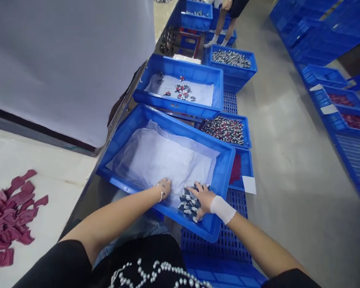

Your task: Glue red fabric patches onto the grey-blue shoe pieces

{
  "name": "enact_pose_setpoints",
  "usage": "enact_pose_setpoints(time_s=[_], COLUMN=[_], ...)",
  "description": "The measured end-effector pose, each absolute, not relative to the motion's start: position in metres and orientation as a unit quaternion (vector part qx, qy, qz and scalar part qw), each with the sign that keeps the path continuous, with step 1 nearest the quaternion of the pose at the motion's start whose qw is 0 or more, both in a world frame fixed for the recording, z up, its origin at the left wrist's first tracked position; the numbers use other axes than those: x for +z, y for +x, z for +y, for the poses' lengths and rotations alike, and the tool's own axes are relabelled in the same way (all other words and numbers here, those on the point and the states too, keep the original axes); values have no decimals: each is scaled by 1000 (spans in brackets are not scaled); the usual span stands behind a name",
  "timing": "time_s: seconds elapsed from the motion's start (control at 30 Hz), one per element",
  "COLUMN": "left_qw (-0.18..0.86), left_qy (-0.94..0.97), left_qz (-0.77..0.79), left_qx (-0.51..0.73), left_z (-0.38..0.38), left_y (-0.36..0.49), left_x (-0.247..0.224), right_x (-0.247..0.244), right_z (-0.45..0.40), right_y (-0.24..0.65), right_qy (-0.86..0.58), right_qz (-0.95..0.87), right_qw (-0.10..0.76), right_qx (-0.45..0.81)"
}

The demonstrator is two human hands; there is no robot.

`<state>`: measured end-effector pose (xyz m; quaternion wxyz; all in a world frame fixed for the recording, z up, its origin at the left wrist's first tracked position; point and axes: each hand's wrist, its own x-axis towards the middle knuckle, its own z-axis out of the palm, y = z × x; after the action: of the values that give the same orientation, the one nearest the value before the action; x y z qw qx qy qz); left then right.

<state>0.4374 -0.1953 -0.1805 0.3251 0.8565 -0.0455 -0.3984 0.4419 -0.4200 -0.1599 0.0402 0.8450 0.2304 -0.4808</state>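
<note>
A large blue crate lined with a wrinkled white sheet lies tilted in front of me. My left hand, with a bracelet at its wrist, is closed low over the sheet near the crate's front wall; what its fingers hold, if anything, is hidden. My right hand, its wrist wrapped in white mesh, rests with fingers spread on a heap of small dark-and-white pieces in the crate's near right corner. The palm and fingers cover part of the heap.
Dark red pieces lie piled on the white table at left. Another blue crate with a few red-and-dark pieces stands beyond mine. More crates of small pieces line the right, on blue slatted pallets. A person's legs show at the back.
</note>
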Motion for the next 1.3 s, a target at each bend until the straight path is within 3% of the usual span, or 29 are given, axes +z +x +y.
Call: enact_pose_setpoints(time_s=[0.13, 0.4, 0.77, 1.3], left_qw=[332, 325, 177, 162], left_qy=[855, 830, 903, 898], left_qz=[-43, -179, -104, -143], left_qx=[-396, -417, -378, -384], left_z=[-187, -236, -316, -271], left_y=[449, 459, 405, 437], left_x=[-187, -186, -182, -182], right_x=[-163, -175, -191, -189], right_z=[-413, -427, -436, -430], right_y=[423, 440, 448, 478], right_qy=[845, 873, 893, 895], right_qz=[230, 236, 187, 171], right_qw=[69, 41, 101, -11], right_qx=[-478, -425, -397, -412])
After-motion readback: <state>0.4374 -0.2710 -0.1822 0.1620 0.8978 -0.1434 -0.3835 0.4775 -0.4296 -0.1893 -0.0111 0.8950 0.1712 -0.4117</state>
